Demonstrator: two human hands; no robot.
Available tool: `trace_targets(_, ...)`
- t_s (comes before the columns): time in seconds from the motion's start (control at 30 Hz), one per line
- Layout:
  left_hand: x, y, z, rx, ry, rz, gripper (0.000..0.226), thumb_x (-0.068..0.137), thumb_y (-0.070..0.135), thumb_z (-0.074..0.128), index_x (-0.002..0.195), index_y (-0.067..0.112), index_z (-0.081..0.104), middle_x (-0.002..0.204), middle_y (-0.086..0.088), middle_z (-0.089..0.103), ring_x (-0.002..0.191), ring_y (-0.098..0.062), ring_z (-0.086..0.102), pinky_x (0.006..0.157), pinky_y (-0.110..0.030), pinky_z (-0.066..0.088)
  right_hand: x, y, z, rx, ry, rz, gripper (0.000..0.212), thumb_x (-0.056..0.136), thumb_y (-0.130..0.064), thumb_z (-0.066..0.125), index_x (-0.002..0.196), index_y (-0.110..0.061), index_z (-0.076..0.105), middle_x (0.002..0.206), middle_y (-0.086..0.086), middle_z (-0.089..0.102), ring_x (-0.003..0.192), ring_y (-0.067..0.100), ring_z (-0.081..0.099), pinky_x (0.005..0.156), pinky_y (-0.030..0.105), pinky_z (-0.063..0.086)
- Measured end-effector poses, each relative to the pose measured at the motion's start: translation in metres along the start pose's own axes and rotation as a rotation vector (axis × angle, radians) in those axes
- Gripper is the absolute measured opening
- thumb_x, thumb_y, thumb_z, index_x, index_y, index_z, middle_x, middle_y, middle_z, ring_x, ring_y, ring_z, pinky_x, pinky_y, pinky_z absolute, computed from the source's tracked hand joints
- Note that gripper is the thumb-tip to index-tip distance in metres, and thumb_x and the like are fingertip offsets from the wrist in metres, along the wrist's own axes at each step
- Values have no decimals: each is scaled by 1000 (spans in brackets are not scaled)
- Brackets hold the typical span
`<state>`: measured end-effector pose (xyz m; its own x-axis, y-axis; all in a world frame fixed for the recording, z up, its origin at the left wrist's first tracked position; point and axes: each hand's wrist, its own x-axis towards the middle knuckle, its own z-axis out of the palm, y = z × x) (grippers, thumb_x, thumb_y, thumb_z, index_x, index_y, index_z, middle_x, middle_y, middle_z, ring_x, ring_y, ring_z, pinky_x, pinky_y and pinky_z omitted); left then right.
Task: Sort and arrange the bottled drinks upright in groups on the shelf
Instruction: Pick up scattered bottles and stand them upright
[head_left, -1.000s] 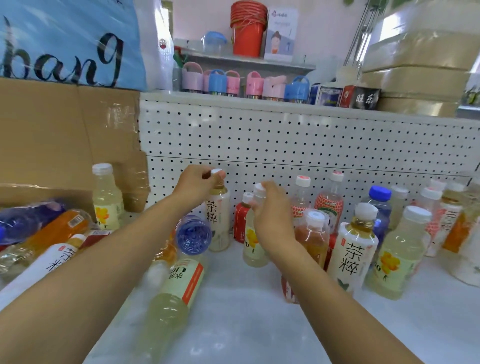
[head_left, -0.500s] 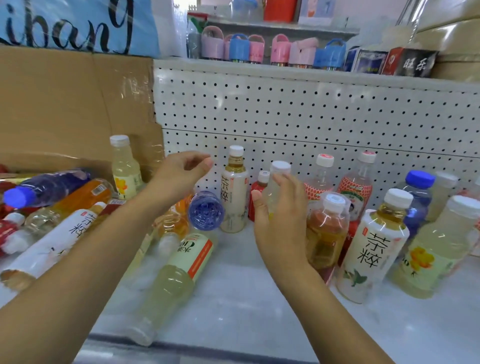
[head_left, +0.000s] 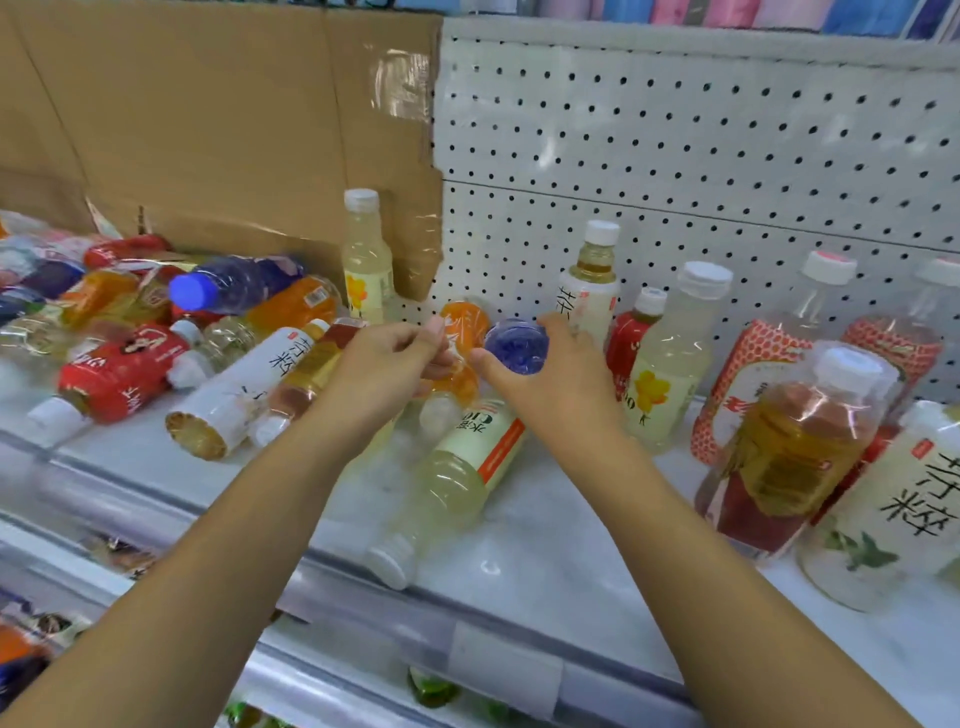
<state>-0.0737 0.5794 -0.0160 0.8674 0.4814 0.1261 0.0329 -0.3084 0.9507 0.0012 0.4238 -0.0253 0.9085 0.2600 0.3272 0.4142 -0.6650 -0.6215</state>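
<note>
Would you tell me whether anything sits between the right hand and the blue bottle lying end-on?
Nothing visible does: the right hand curls round the base of the blue bottle. An orange bottle lies beside it, toward the left hand.

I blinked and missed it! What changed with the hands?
The left hand released the tea bottle, the right hand the pale yellow bottle. Both moved to the lying pile: the right grips the blue bottle, the left reaches the orange bottle. Bottles stayed put.
</note>
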Motion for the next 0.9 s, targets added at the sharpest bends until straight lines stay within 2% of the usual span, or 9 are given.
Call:
trace_targets(0.13, 19, 5, -8, -99, -91, -130, 46, 102, 45, 49, 107, 5, 70, 96, -10, 77, 90, -20, 75, 86, -36, 61, 0, -1, 0, 79, 109, 39, 44, 76, -64, 71, 96, -27, 60, 87, -13, 63, 82, 9, 63, 71, 26, 52)
trace_targets(0.27, 41, 10, -10, -207, -230, -247, 52, 100, 47, 52, 109, -3, 63, 92, -19, 76, 83, -26, 77, 77, -33, 63, -9, 2, -8, 294, 239, 92, 29, 74, -55, 77, 87, -30, 68, 82, -18, 70, 79, -5, 65, 69, 12, 49)
trace_targets(0.33, 49, 15, -8, -254, -306, -279, 48, 100, 45, 54, 109, -1, 59, 94, -24, 74, 83, -29, 77, 76, -34, 63, -15, 3, -16, 353, 291, 92, 21, 76, -50, 77, 86, -33, 68, 80, -19, 71, 77, -7, 66, 67, 14, 51)
trace_targets(0.5, 62, 31, 8, -397, -568, -355, 51, 92, 51, 62, 116, 6, 58, 109, -29, 68, 91, -37, 74, 75, -36, 63, -38, -5, -31, 542, 353, 5, 34, 81, -36, 78, 110, -21, 71, 96, -9, 76, 88, 6, 72, 71, 20, 56)
trace_targets(0.6, 66, 40, 24, -554, -583, -311, 50, 89, 45, 68, 116, 3, 64, 100, -18, 75, 92, -30, 74, 86, -42, 61, -55, -7, -38, 540, 259, -16, 51, 72, -41, 85, 116, -30, 61, 106, -13, 72, 97, 4, 70, 75, 21, 58)
trace_targets(0.67, 65, 43, 31, -570, -562, -274, 52, 85, 38, 76, 119, 1, 62, 99, -16, 77, 89, -27, 76, 80, -39, 62, -65, -2, -40, 498, 175, 36, 57, 68, -44, 81, 118, -34, 54, 115, -14, 67, 103, 4, 69, 82, 26, 60)
trace_targets(0.73, 60, 42, 38, -524, -557, -198, 55, 80, 30, 81, 121, 2, 57, 103, -14, 76, 88, -25, 76, 75, -35, 62, -71, 6, -39, 425, 126, 108, 65, 72, -39, 84, 126, -30, 49, 122, -14, 63, 108, 4, 67, 87, 26, 59)
trace_targets(0.8, 53, 39, 45, -440, -575, -74, 58, 75, 23, 85, 122, 7, 54, 109, -13, 74, 90, -24, 76, 78, -36, 62, -74, 9, -38, 353, 124, 167, 75, 74, -39, 86, 135, -30, 44, 121, -18, 60, 109, -1, 63, 84, 18, 57)
trace_targets(0.9, 38, 39, 52, -308, -683, 138, 57, 73, 23, 88, 121, 18, 57, 109, -4, 75, 94, -19, 75, 83, -37, 61, -77, 13, -37, 274, 153, 200, 76, 72, -46, 87, 135, -36, 45, 117, -23, 62, 106, -2, 62, 83, 20, 57)
